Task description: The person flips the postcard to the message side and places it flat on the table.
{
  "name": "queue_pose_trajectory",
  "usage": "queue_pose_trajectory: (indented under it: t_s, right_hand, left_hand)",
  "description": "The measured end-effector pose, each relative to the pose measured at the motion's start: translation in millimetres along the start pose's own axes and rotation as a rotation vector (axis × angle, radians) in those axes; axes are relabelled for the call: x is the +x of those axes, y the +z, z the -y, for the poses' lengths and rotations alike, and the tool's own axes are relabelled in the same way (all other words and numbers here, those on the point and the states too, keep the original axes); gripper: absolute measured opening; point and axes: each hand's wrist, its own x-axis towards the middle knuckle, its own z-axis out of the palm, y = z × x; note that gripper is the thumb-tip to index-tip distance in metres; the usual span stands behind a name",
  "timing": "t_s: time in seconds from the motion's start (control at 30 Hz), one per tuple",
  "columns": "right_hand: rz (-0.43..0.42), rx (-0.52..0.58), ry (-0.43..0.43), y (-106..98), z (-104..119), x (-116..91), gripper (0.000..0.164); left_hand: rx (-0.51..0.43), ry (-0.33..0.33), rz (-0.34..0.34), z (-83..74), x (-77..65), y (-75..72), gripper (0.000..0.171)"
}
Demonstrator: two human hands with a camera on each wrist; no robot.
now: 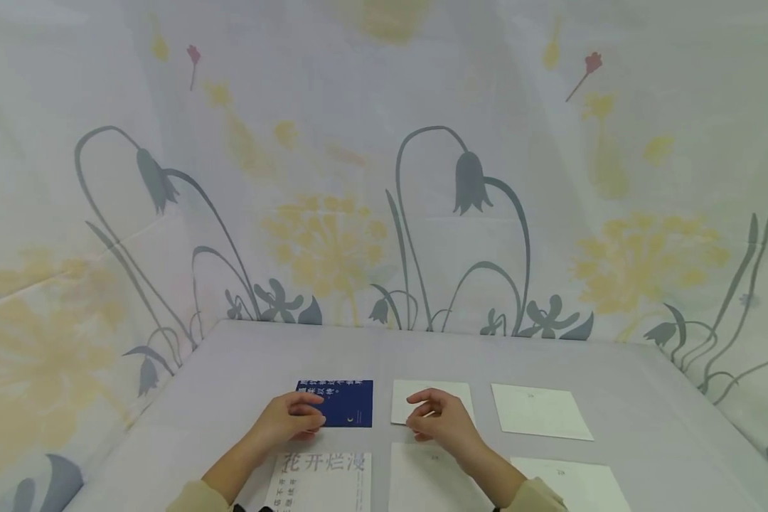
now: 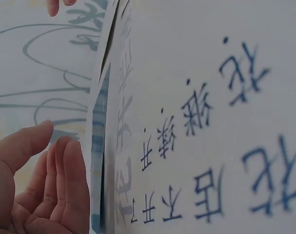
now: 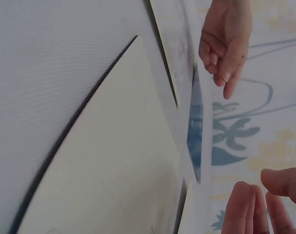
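Note:
My left hand hovers over the left edge of a dark blue card printed with pale characters and a small moon. Its fingers are loosely bent and hold nothing. Just in front of it lies a white card with printed characters, seen large in the left wrist view. My right hand is above a white card in the back row, fingers relaxed, thumb close to the fingertips, nothing between them. Under its wrist lies another white card. Whether either hand touches a card, I cannot tell.
Two more white cards, one at the back right and one at the front right, lie flat on the pale tabletop. A flower-printed cloth hangs behind and around the table.

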Motion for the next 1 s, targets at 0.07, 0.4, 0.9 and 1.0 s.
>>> queue_pose_trajectory:
  t_s: [0.07, 0.4, 0.9, 1.0]
  right_hand:
    - [0.004, 0.006, -0.007, 4, 0, 3, 0.036]
    - [-0.003, -0.008, -0.035, 20, -5, 16, 0.034]
    - [0.004, -0.097, -0.091, 37, 0, 35, 0.031]
    - [0.004, -0.125, -0.105, 39, 0, 40, 0.028]
  left_hand:
    - [0.013, -0.006, -0.019, 0.4, 0.7, -1.8, 0.042]
    - [0.084, 0.02, -0.039, 1.6, 7.2, -9.8, 0.041]
    - [0.203, 0.119, -0.014, 8.9, 15.2, -38.8, 0.041]
    - [0.236, 0.128, -0.022, 10.2, 18.9, -44.1, 0.038]
